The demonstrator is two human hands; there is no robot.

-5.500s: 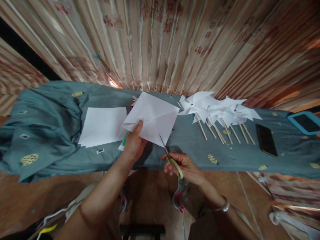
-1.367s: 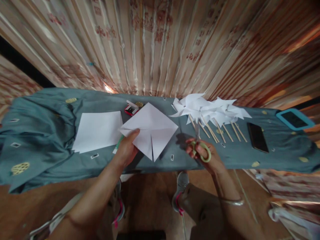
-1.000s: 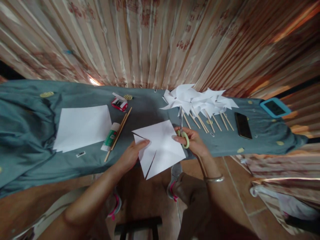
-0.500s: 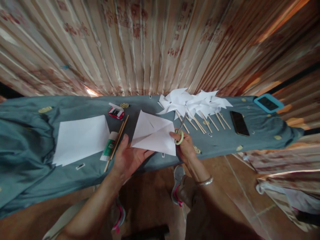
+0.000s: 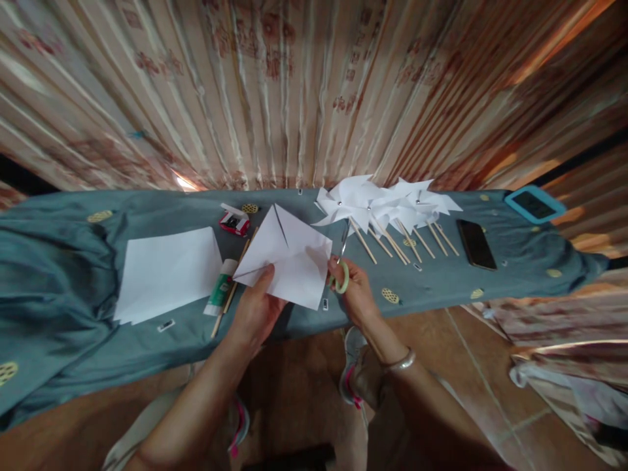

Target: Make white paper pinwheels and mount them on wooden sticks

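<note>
Wavy curtains (image 5: 294, 98) hang behind a blue-green cloth (image 5: 426, 281), and over it the left hand (image 5: 255, 313) pinches a cut white paper (image 5: 294, 265) that spreads forward and right from that grip, ending by the right hand (image 5: 358, 291), which holds scissors (image 5: 347, 276) pointing away.

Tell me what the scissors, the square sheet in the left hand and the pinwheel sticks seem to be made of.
Scissors: shiny grey blades, likely steel; pale-green handle, probably plastic from its even colour.
Square sheet: matte white, almost certainly paper, given its crease and thin slit edges.
Pinwheel sticks: pale tan, probably wood or bamboo; too small to tell which.
</note>
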